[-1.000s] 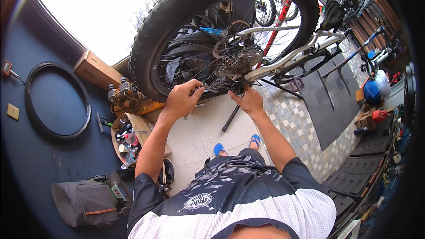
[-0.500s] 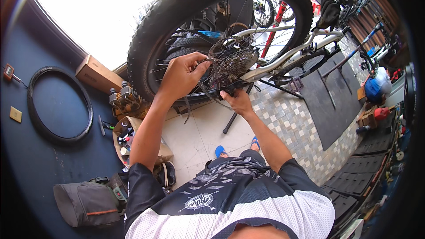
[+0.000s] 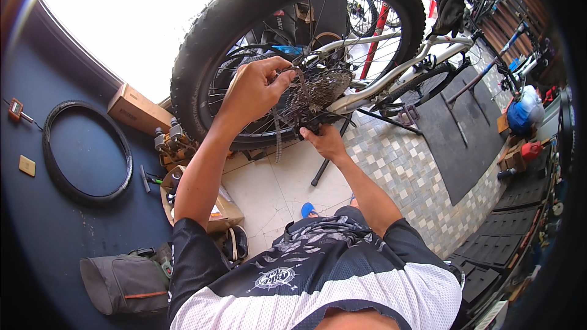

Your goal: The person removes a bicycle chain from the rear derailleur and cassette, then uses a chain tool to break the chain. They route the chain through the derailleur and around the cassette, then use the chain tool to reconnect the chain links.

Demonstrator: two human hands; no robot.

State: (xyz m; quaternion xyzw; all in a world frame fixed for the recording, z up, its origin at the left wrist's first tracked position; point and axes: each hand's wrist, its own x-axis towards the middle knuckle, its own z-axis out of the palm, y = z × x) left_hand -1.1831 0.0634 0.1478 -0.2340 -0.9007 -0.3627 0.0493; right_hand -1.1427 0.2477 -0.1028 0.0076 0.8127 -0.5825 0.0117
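A bicycle's rear wheel with a wide knobby tyre [image 3: 194, 46] stands raised in front of me. Near its hub are the cassette [image 3: 324, 88] and, below that, a dark rear derailleur [image 3: 307, 123]. My left hand [image 3: 258, 90] is closed, thumb and fingertips pinching the bicycle chain [image 3: 279, 140] beside the cassette. A loose length of that chain dangles below the rim. My right hand [image 3: 328, 142] is closed around the lower part of the derailleur, thumb on its near side; the other fingertips are partly hidden.
The silver frame [image 3: 391, 88] extends right, above a dark mat [image 3: 461, 146] on the tiled floor. A loose tyre [image 3: 55, 165] and grey bag [image 3: 119, 284] are at left. An open cardboard box [image 3: 229, 214] holds bottles. Black storage boxes [image 3: 510, 235] line the right side.
My left hand has risen slightly toward the cassette, still pinching the chain. The chain's dangling end has swung right and hangs straighter. My right hand stays at the derailleur.
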